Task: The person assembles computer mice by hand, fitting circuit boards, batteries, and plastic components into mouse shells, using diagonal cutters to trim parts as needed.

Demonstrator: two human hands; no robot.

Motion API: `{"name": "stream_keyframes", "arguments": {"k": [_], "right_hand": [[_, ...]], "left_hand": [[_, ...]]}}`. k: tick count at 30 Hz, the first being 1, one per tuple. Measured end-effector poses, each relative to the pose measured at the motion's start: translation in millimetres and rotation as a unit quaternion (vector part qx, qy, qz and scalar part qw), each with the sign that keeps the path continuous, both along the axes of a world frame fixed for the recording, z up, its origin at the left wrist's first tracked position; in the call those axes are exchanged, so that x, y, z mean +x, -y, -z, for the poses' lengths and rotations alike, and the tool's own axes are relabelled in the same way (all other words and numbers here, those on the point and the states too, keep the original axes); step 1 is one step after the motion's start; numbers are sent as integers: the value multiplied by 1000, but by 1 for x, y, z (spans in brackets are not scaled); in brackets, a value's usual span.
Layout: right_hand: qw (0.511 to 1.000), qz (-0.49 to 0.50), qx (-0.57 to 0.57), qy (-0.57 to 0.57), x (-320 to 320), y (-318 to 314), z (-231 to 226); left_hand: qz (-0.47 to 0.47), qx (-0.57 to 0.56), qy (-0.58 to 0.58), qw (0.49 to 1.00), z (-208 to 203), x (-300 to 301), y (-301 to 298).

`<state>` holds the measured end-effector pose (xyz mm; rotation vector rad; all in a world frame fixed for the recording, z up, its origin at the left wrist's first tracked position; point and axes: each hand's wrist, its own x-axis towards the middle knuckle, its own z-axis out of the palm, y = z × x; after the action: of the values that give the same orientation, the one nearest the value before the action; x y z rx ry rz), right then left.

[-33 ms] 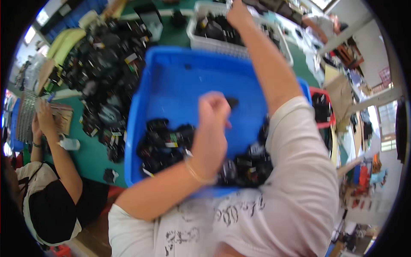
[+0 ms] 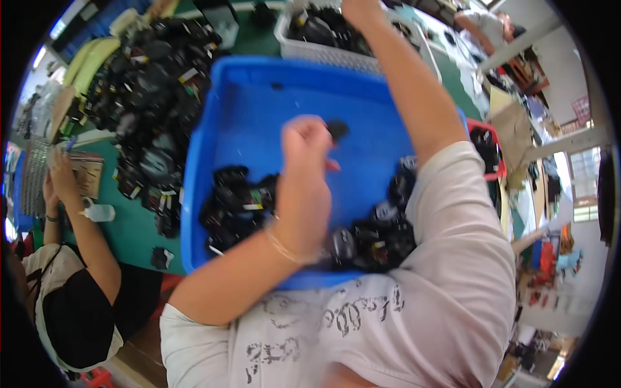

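My left hand (image 2: 305, 145) is over a large blue plastic tub (image 2: 246, 123). Its fingers are curled closed on a small dark flat piece (image 2: 337, 129), too blurred to name. Below and around that wrist, shiny black items (image 2: 242, 207), some with pale labels, lie along the tub's near side. My right arm stretches across the tub's far right side. My right hand (image 2: 363, 10) is at the upper edge of the view, over a white plastic basket (image 2: 330, 53) filled with black items. Its fingertips are cut off, so what it touches is hidden.
Left of the tub, a large heap of black items (image 2: 155, 97) covers the green table (image 2: 136, 233). A red bin (image 2: 495, 152) stands to the right. At the left sits another person (image 2: 77, 291), hands by a stack of boards, with a white bottle (image 2: 99, 212) nearby.
The whole view has shifted slightly. My left hand has moved a little up and left over the tub, the dark piece moving with it. My right hand stays by the basket.
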<state>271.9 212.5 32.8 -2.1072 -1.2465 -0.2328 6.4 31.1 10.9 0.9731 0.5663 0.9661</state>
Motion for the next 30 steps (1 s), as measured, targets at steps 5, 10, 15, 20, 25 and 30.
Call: {"name": "stream_keyframes", "arguments": {"k": [5,10,15,20,25,30], "right_hand": [[960,-255,-39,-104,11,130,-21],[923,-264,-266,-85,8,260,9],[871,-203,-436,97,2,314,32],[856,-210,-461,101,1,307,25],[906,-269,-302,-127,-18,308,-20],[883,-387,-48,-260,-67,310,-45]], "left_hand": [[-64,-23,119,991,-11,5,-25],[-47,-20,93,994,-4,4,-25],[-26,-26,81,996,3,8,-24],[-15,-45,42,998,12,15,-31],[47,-28,14,998,24,22,-27],[140,-56,-44,988,27,27,-17]]}}
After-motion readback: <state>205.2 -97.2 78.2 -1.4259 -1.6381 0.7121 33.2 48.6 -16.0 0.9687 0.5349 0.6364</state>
